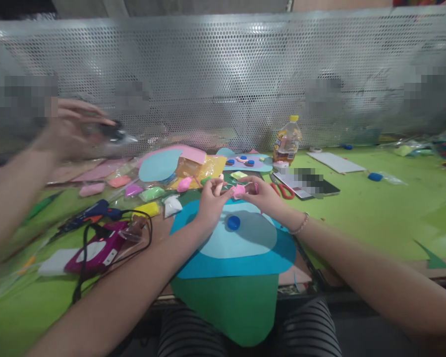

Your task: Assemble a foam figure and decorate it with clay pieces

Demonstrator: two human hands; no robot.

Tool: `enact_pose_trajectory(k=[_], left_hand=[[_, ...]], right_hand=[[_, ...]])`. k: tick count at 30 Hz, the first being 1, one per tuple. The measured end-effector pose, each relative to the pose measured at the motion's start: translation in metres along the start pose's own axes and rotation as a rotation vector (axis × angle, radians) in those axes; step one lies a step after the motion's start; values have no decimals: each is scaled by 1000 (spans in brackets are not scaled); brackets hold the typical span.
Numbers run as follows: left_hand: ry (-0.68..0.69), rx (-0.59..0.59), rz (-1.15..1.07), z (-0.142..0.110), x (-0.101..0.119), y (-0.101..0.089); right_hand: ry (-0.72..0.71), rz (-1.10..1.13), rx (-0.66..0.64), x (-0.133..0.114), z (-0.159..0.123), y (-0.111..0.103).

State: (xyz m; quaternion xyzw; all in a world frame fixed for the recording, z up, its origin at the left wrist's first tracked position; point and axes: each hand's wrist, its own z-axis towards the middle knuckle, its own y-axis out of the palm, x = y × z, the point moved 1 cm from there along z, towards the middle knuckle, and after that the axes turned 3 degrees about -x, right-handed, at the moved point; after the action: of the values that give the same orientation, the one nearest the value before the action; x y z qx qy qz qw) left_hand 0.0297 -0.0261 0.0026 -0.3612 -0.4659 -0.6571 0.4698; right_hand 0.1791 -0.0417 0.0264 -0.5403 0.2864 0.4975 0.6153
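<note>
My left hand point(210, 198) and my right hand point(263, 194) meet above the table, fingers pinched together on a small lump of pink clay point(239, 191). Right below them lies a stack of paper cut-outs: a light blue oval point(245, 243) on a darker blue sheet point(275, 260) on a green sheet point(230, 307). A small blue clay disc point(234, 222) sits on the light blue oval. My right wrist wears a thin bracelet point(301, 225).
Another person's hand point(72, 130) at the left holds a dark blurred object. Glue guns point(92, 214) with black cords, clay packets point(148, 193), coloured paper, red scissors point(284, 191), a phone point(312, 186) and a bottle point(288, 141) crowd the green table before a perforated metal screen.
</note>
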Motion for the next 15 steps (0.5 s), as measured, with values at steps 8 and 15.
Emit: enact_pose_trajectory(k=[8, 15], left_hand=[[-23, -52, 13, -4, 2, 5], [-5, -37, 48, -2, 2, 0]], right_hand=[[1, 11, 42, -6, -2, 0], [-121, -102, -43, 2, -2, -1]])
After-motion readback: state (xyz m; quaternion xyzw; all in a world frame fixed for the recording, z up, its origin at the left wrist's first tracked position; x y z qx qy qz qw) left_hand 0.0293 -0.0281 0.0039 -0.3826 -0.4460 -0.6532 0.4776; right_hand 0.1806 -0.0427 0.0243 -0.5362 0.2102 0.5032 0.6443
